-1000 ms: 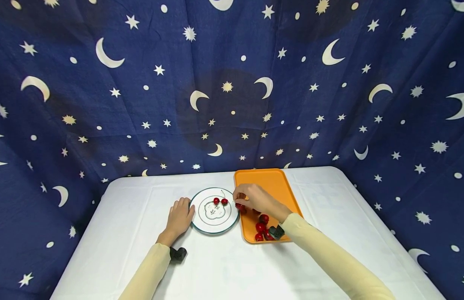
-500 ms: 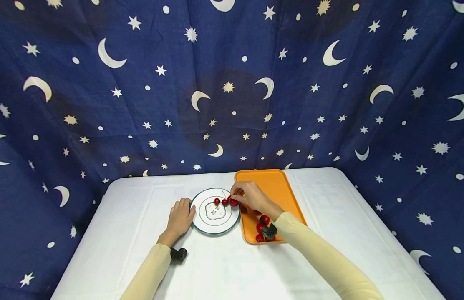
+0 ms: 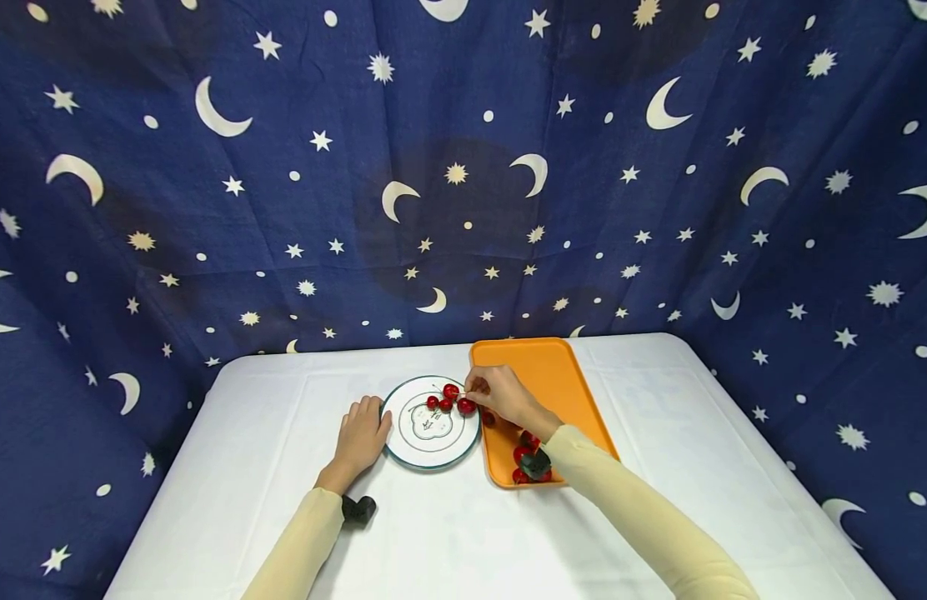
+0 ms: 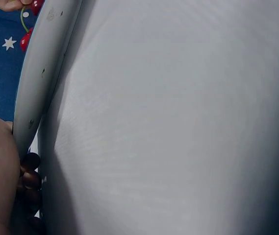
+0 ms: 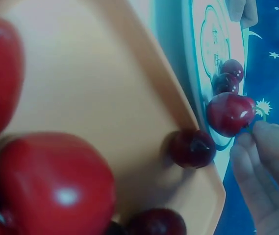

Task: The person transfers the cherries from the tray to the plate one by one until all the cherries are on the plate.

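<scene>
Pinching a thin stem (image 5: 262, 115) between thumb and fingers, the right hand (image 3: 506, 392) was at the plate's right side, with a red cherry (image 3: 467, 406) just below the fingertips and more cherries (image 3: 439, 404) near it on the white plate (image 3: 428, 456). At the plate's left rim, the left hand (image 3: 361, 433) touched the edge, whether gripping I could not tell. Right of the plate, an orange tray (image 3: 542, 367) on the tabletop (image 3: 426, 533) held further cherries, mostly toward its near end.
</scene>
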### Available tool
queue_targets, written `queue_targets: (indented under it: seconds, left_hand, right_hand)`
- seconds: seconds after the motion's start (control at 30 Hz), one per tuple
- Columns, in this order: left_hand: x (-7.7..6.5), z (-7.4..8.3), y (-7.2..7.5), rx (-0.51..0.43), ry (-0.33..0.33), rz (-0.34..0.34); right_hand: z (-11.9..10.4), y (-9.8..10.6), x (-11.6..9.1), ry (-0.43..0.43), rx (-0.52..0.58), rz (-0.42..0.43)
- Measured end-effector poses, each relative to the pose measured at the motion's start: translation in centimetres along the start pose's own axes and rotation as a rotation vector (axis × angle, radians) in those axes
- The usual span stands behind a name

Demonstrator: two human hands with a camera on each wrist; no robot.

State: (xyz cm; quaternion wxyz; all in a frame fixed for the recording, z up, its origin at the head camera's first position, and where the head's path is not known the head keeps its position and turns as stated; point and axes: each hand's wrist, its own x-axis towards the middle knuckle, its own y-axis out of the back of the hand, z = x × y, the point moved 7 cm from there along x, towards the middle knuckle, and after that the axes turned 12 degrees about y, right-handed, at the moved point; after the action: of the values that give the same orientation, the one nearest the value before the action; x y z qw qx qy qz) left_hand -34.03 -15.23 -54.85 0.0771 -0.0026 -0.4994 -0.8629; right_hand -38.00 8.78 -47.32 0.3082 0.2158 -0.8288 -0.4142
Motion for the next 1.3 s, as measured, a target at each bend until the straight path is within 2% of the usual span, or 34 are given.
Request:
queue_targets:
  seconds: [0.2,0.33,0.57,1.3]
  left_hand:
    - [0.0,0.0,-0.1,0.002,-0.005,0.001]
    - [-0.1,0.1,-0.1,0.000,-0.002,-0.002]
    - [-0.1,0.1,-0.1,0.006,-0.005,-0.003]
    - [0.3,-0.2,-0.2,0.004,0.012,-0.009]
  right_hand:
    - [0.6,-0.5,-0.2,-0.061,0.011,-0.005]
    - [0.8,-0.6,-0.3,-0.061,0.006,-0.001]
    - [0.9,-0.9,-0.6,-0.073,-0.013,-0.051]
    - [2.3,0.9,-2.4,-0.088,-0.012,-0.079]
